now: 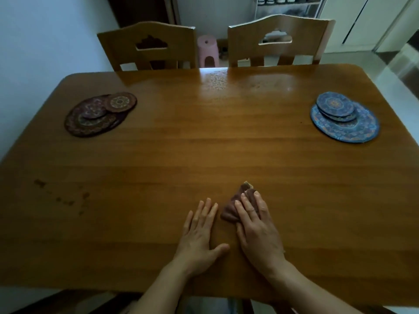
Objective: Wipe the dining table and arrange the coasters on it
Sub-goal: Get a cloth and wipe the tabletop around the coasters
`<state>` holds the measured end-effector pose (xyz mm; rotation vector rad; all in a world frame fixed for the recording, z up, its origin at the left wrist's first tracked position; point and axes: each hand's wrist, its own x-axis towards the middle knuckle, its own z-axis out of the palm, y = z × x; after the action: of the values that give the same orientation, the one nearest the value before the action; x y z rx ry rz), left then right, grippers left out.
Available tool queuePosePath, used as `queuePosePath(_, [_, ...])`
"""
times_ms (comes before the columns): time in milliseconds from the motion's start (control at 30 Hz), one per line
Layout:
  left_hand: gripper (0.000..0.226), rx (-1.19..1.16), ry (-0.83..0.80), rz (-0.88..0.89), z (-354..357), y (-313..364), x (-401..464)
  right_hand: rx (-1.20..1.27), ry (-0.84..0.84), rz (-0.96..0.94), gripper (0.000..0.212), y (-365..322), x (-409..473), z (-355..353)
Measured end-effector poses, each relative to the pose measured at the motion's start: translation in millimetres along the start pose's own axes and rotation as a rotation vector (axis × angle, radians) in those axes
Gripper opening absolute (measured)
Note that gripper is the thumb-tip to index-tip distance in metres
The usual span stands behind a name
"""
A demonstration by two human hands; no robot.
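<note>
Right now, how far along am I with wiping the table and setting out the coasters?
Early on. Nothing looks finished. In hand: your right hand presses flat on the brown cloth, with the left hand flat on the table beside it. Left to do: the dark stains near the left edge, and both coaster piles, dark red and blue, are still stacked.

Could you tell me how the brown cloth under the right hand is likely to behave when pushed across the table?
The cloth lies bunched in soft folds, so it is probably floppy and light. Under the flat right hand it should slide on the glossy table, perhaps bunching further.
</note>
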<state>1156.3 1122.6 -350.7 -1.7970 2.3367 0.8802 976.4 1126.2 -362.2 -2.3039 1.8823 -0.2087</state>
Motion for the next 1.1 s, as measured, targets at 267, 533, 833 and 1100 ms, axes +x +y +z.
queuePosePath(267, [0.097,-0.041,0.000,0.017,-0.4,-4.2,-1.6,-0.082,-0.021,-0.209,0.049,29.8,-4.7,-8.5])
queuePosePath(533, [0.091,-0.097,-0.031,0.053,-14.9,-26.3,-14.7,0.127,0.093,0.393,0.054,-48.6,0.7,9.8])
queuePosePath(833, [0.093,0.017,-0.059,0.019,-42.1,-126.3,-63.5,0.032,-0.016,-0.209,0.050,-121.7,-11.7,30.4])
queuePosePath(1100, [0.099,0.018,-0.163,0.029,-38.8,-132.0,-47.4,0.083,0.046,0.153,0.054,-157.9,99.4,34.9])
